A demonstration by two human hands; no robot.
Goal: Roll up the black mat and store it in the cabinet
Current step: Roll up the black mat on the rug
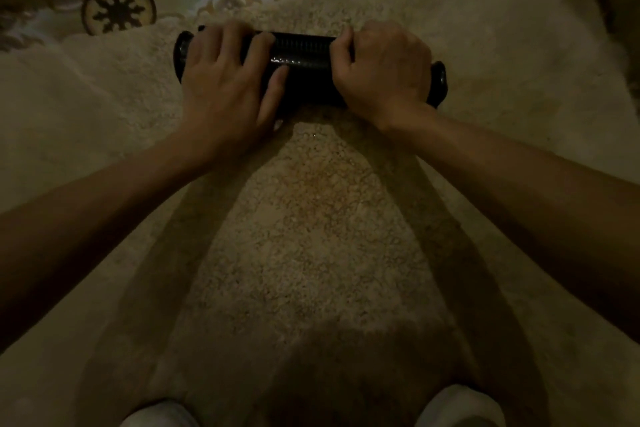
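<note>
While the light is dim and warm, shapes and surfaces still read clearly enough:

Black mat (304,69): rolled into a tight cylinder, lying crosswise on the carpet at the far reach of both arms; glossy dark surface with a bright glint along its top, and a band of fine ribbed or gridded texture showing between the hands; both round ends stick out past the hands, the left end showing a curled edge

Left hand (228,80): laid flat over the left part of the roll, palm down, fingers spread and draped across the curve, thumb lying along the near side; pressing rather than closed around it

Right hand (381,69): curled into a fist-like wrap over the right part of the roll, knuckles up, fingers tucked over the far side; clamped on the mat

Carpet (311,236): pale, shaggy pile, nubbly and matted, with soft shadows of both forearms running across it

Patterned floor (117,10): beyond the carpet's far edge, a smoother surface with round medallions bearing dark star-like figures and looping scrollwork

Forearms: bare, reaching forward from both lower corners

Knees (457,409): two pale rounded shapes at the bottom edge, cloth-covered, detail too dark to tell
</note>
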